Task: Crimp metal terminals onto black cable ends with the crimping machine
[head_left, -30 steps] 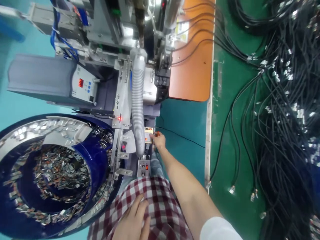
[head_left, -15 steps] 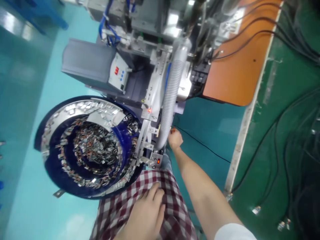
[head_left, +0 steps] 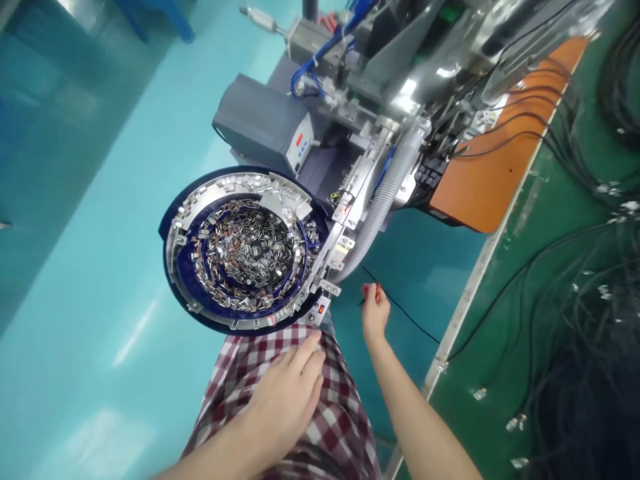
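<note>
While the right arm stretches up from the lower edge toward 12 o'clock, the right hand (head_left: 375, 312) hangs in the air with its fingers drawn together in a pinch on a small orange-red item (head_left: 379, 289) at the fingertips. That item sits just at 5 o'clock of the lower end of the grey corrugated hose (head_left: 381, 204), clear of the machine. The left hand (head_left: 289, 395) lies palm-down on the red-and-white checked cloth (head_left: 330, 413) over the lap, fingers together and extended, pointing toward 1 o'clock, holding nothing.

At 10 o'clock of the right hand stands the blue feeder bowl (head_left: 173, 267), filled with small metal parts (head_left: 247, 247). A small control box (head_left: 321, 310) with a red light sits at the bowl's 5 o'clock edge. The green bench (head_left: 500, 347) with black cables (head_left: 575, 313) lies at 3 o'clock.

What the pinched item is cannot be made out; it is too small. The right forearm is cut off at the frame's lower edge.

Compared with half a second ago, the right hand has drawn back from the base of the hose and now sits apart from it; the left hand remains on the cloth
</note>
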The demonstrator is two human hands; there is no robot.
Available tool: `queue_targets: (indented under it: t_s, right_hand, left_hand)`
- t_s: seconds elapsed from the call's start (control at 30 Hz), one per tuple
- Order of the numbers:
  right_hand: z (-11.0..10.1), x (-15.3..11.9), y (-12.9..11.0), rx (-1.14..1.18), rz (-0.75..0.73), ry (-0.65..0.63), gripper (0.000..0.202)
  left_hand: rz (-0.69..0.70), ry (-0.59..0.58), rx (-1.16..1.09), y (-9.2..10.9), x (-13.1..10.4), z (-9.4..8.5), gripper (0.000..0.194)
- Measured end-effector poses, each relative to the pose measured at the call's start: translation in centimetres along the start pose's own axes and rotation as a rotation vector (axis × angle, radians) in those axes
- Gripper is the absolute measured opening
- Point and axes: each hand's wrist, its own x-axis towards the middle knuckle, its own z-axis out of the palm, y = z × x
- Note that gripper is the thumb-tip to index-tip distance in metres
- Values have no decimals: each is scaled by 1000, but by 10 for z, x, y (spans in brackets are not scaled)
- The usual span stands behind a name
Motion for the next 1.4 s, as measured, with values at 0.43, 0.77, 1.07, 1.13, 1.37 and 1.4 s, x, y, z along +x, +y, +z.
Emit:
queue_targets:
  t_s: [0.43, 0.77, 1.07, 1.13, 1.37, 1.4]
  right_hand:
    - [-60, -113, -37, 137, -164, -130, 38]
    - [-66, -137, -71, 215, -226, -136, 31]
    - [-75, -141, -96, 256, -400, -112, 24]
    - [-76, -141, -99, 246, -427, -98, 26]
    - [-82, -122, -119, 280, -493, 71, 33]
    - [-81, -117, -123, 289, -502, 64, 33]
  left_hand:
    - [62, 200, 344, -33, 23, 6, 56]
    - [-38, 209, 313, -38, 1, 9, 59]
    - [-10, 215, 194, -21, 42, -11, 30]
    - [-9, 210, 169, -21, 45, -14, 29]
    - [4, 206, 129, -20, 46, -16, 28]
    - [4, 208, 128, -20, 48, -15, 28]
